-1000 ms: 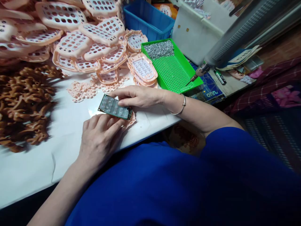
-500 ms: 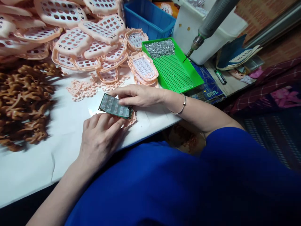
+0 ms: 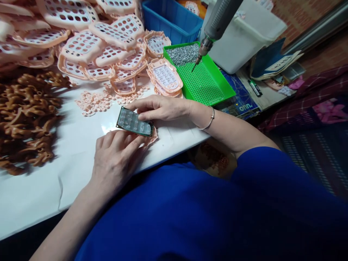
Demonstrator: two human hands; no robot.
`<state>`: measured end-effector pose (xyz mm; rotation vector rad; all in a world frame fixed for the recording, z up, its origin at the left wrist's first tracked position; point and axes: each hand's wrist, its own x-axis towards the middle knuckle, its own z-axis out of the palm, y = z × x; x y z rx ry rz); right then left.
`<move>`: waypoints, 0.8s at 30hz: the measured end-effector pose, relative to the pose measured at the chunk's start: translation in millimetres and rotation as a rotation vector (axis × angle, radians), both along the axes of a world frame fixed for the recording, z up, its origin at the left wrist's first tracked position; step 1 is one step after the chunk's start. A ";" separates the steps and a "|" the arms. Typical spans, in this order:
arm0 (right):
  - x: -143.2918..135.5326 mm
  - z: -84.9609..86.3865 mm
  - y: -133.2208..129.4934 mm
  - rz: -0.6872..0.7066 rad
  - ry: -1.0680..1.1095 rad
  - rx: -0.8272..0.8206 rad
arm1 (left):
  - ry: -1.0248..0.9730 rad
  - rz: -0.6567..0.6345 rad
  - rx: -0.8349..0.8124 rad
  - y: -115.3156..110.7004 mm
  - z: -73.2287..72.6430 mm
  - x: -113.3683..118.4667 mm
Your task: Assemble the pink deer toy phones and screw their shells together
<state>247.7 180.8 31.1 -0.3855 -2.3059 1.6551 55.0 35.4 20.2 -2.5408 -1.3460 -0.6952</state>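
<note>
A green circuit board with a clear rubber keypad on top is tilted between my two hands, over the white table. My right hand grips its far edge, with the thumb on the keypad side. My left hand is curled at the near edge; its fingers wrap round a peach plastic piece, mostly hidden under the board and the hand. Beyond my hands lie small peach rings and a short stack of peach casings with keypads.
A green tray holds silver screws at its far end. Above it hangs an electric screwdriver. Brown plastic parts are heaped on the left, peach casings behind. A blue bin and a white bin stand at the back.
The hanging screwdriver has swung left over the green tray. The circuit board has shifted very slightly; both hands stay nearly in place.
</note>
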 end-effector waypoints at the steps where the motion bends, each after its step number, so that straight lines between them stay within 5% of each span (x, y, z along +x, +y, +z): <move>1: -0.2 -0.6 0.5 0.003 0.009 0.017 | 0.002 -0.002 0.003 0.0 0.6 0.6; 15: -4.8 -0.3 -3.2 -0.040 -0.003 0.228 | -0.024 0.003 0.020 0.8 6.7 7.9; 24: -13.2 24.6 -16.3 -0.152 -0.281 0.439 | 0.008 0.026 -0.058 -5.5 2.2 3.6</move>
